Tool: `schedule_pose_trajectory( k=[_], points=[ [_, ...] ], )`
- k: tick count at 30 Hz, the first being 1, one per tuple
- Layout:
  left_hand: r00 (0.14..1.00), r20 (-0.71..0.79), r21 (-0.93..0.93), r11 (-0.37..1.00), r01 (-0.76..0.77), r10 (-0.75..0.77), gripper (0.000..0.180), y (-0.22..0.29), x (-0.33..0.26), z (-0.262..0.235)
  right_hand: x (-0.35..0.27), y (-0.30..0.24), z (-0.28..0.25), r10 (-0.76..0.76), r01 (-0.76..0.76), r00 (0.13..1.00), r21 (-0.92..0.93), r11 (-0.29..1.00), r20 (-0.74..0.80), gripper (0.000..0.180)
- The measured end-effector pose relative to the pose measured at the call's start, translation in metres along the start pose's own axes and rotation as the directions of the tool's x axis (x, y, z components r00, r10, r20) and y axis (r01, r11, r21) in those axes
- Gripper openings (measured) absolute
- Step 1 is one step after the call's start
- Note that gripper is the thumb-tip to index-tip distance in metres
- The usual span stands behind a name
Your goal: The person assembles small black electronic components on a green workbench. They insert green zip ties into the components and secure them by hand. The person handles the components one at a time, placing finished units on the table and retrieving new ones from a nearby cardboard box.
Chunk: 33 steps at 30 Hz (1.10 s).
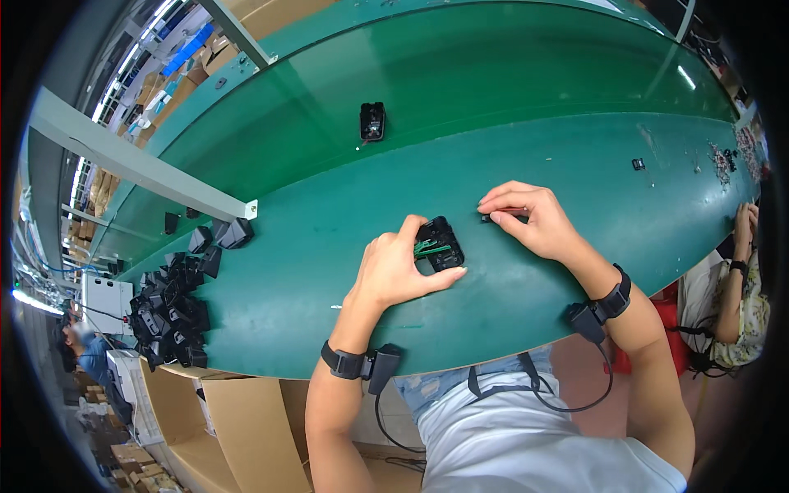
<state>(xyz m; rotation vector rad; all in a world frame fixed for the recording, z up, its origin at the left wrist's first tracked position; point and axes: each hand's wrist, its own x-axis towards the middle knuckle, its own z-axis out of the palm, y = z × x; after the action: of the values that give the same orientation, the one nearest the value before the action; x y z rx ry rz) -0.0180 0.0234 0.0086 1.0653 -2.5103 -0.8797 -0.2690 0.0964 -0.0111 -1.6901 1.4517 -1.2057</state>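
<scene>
My left hand (399, 267) grips an opened black plastic housing (445, 243) by its sides, thumb at the near edge and fingers at the far edge. A green circuit board (429, 248) shows at the housing's left part. To the right, my right hand (530, 215) is closed, thumb and fingers pinched on a small black part (486, 218) just above the green tabletop. Most of that part is hidden under the fingers, so its kind cannot be made out. The two hands are a short way apart.
Black plastic housings (168, 316) lie heaped at the table's left end, beside a metal post (148, 156). Another black housing (372, 122) lies on the green conveyor belt (509, 66) beyond. Small parts (723, 164) are scattered far right, near another person's arm (740, 279). Cardboard boxes (246, 427) stand below left.
</scene>
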Motion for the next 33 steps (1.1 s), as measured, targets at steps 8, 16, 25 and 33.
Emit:
schedule_pose_trajectory(
  k=[8, 16, 25, 33],
  points=[
    [0.999, 0.008, 0.185, 0.982, -0.038, 0.038, 0.092, -0.001, -0.004, 0.015, -0.001, -0.007, 0.002, -0.107, 0.111, 0.994, -0.251, 0.962, 0.03, 0.009],
    [0.958, -0.163, 0.044, 0.971, -0.233, 0.237, 0.077, -0.001, -0.005, 0.018, -0.014, -0.044, 0.024, -0.35, 0.349, 0.937, -0.056, 0.935, -0.002, 0.012],
    [0.931, -0.22, 0.037, 0.956, -0.29, 0.291, 0.078, -0.002, -0.005, 0.016, -0.021, -0.043, 0.024, -0.2, 0.198, 0.978, 0.04, 0.979, 0.053, 0.011],
    [0.895, -0.328, 0.024, 0.95, -0.313, 0.303, 0.081, -0.006, -0.003, 0.022, -0.021, -0.053, 0.019, -0.251, 0.252, 0.968, -0.126, 0.96, 0.026, 0.014]
  ],
)
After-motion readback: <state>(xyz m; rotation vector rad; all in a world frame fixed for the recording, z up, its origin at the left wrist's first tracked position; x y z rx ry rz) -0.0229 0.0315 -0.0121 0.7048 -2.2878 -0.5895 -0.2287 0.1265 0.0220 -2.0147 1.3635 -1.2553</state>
